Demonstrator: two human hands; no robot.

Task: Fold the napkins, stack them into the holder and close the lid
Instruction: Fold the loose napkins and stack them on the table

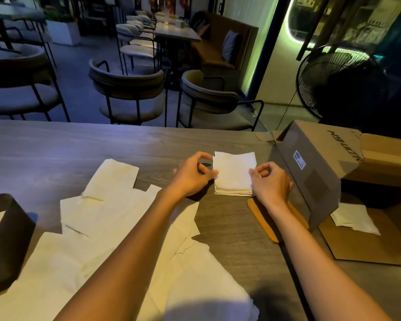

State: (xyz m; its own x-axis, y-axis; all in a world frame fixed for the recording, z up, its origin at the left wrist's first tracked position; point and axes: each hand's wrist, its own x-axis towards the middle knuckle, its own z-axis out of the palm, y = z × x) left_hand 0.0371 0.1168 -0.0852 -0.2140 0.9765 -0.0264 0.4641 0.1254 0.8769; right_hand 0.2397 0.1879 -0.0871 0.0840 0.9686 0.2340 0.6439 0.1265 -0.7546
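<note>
A stack of folded white napkins [233, 174] stands on the wooden table [79, 144], a little right of centre. My left hand [191, 178] is at the stack's left edge, its fingers curled and the thumb tip against the paper. At the right edge, my right hand [272, 183] pinches the stack with curled fingers. A dark part [205, 164] shows behind and under my left hand; I cannot tell what it is. A flat wooden lid [262, 220] lies on the table under my right wrist. Several unfolded napkins [111, 205] are spread out at the left.
A grey cardboard box [317, 167] lies tipped right of the stack, with loose napkins [354, 218] on its open flap. A dark box [8, 235] sits at the left table edge. Chairs [130, 93] and a standing fan [340, 79] are beyond the table.
</note>
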